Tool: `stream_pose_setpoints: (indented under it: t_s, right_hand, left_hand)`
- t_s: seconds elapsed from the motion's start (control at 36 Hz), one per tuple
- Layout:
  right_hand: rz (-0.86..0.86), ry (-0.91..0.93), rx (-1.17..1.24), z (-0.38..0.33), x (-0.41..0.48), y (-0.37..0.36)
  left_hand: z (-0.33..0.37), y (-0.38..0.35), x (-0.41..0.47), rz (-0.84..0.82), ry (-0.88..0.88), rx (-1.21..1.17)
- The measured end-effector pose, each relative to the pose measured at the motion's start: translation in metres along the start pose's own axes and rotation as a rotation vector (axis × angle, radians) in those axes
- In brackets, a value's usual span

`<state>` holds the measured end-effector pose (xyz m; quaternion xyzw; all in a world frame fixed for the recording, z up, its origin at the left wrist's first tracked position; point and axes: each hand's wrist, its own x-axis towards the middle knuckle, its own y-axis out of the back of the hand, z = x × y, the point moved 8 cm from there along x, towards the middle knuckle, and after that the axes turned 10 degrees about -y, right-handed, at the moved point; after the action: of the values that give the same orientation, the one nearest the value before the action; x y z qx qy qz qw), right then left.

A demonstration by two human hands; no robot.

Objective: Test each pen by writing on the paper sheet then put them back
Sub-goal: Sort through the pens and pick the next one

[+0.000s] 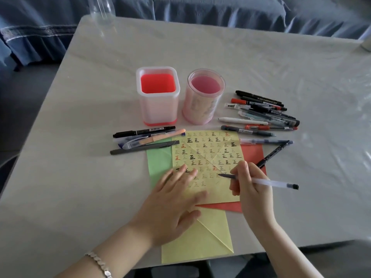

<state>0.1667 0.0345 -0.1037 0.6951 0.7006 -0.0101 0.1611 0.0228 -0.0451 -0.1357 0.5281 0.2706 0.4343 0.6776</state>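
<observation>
Clear-barrelled pen (267, 182), tip on the yellow paper sheet (218, 195)
The right hand (251, 189) pinches it by its dark grip, black end pointing right; the left hand (172, 201) lies flat on the mark-filled sheet, fingers straight.

1. Clear bottle (101, 11) — cut off by the top edge.
2. Left hand (172, 205) — fingers blurred, covering part of the yellow sheet (208, 153).
3. Red sheet (253, 152) lies mostly hidden beneath it.
4. Lettering on the pile of pens (265, 111) is too small to read.
</observation>
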Motion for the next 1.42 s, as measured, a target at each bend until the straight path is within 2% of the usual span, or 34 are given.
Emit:
stream_pose_setpoints:
  t_s: [0.14, 0.39, 0.67, 1.42]
  right_hand:
    - [-0.027, -0.009, -0.010, 0.006, 0.002, -0.011]
    - [0.252, 0.128, -0.158, 0.014, -0.002, -0.008]
    - [0.245, 0.181, -0.134, 0.008, -0.005, -0.012]
    - [0.260, 0.177, -0.148, 0.013, -0.002, -0.012]
  left_hand:
    - [-0.001, 0.000, 0.002, -0.018, 0.016, 0.027]
    - [-0.002, 0.001, 0.000, -0.006, 0.034, -0.027]
    - [-0.002, 0.001, 0.000, 0.007, 0.036, -0.039]
    - [-0.002, 0.003, 0.001, 0.020, 0.037, -0.058]
